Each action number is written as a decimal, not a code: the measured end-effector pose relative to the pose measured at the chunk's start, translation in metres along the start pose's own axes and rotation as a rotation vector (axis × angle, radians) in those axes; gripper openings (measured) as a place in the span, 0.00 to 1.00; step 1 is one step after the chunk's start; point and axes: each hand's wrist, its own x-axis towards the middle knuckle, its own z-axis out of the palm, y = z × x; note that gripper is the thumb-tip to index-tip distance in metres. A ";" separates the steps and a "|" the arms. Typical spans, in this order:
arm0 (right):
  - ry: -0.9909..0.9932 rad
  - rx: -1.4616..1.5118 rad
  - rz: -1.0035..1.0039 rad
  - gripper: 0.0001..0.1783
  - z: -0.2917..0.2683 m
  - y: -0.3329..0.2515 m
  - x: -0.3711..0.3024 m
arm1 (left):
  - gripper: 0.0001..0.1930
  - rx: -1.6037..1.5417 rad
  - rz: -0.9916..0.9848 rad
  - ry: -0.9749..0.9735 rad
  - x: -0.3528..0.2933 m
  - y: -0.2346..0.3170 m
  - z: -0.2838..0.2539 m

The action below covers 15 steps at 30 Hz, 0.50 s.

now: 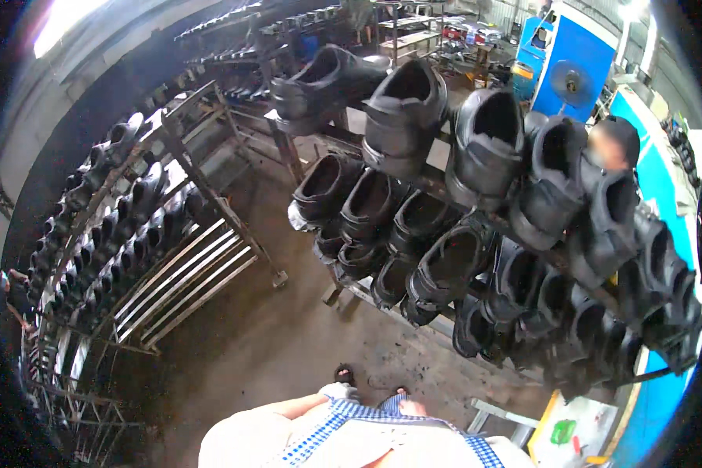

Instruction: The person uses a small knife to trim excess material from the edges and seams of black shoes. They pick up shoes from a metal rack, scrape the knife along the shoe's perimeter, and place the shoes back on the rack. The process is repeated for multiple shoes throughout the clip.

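Note:
My left arm reaches down in front of me, ending in my left hand (336, 390), which looks pale grey, perhaps gloved. It hangs beside a blue-and-white checked apron (359, 410). Only a small part of my right hand (414, 408) shows past the apron's edge. The fingers of both hands are too small and hidden to make out, and I see no object in either. Ahead and to the right, out of reach of both hands, black shoes (487, 136) stand in rows on a tiered rack (437, 187), heels toward me.
On the left stands another metal rack (187, 273) with rows of black shoes (121, 210). My sandalled foot (344, 374) is on the brown floor (288, 335). A fan (571, 82) stands by blue panels; a person in a dark cap (620, 140) is behind the right rack.

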 end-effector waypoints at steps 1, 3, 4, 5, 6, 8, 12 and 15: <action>-0.068 0.020 0.008 0.23 0.005 0.003 -0.012 | 0.20 -0.058 0.151 -0.014 -0.010 0.000 0.000; -0.044 0.053 0.038 0.23 0.007 0.009 -0.030 | 0.22 -0.249 0.033 0.049 -0.025 -0.016 0.008; -0.025 0.078 0.048 0.22 0.009 0.012 -0.037 | 0.23 -0.271 -0.036 0.086 -0.032 -0.026 0.008; -0.019 0.074 0.048 0.22 0.008 0.019 -0.040 | 0.25 -0.305 -0.114 0.147 -0.042 -0.035 0.016; 0.012 0.090 0.071 0.22 0.007 0.029 -0.036 | 0.26 -0.260 -0.339 0.104 -0.049 0.012 -0.038; 0.055 0.100 0.082 0.21 0.010 0.043 -0.030 | 0.27 -0.169 -0.612 0.069 -0.077 0.101 -0.134; 0.226 0.220 -0.018 0.20 -0.052 0.017 -0.066 | 0.25 -0.173 -0.649 0.456 -0.111 0.161 -0.201; 0.217 0.378 -0.103 0.20 -0.126 -0.036 -0.138 | 0.22 -0.320 -0.561 0.874 -0.124 0.211 -0.244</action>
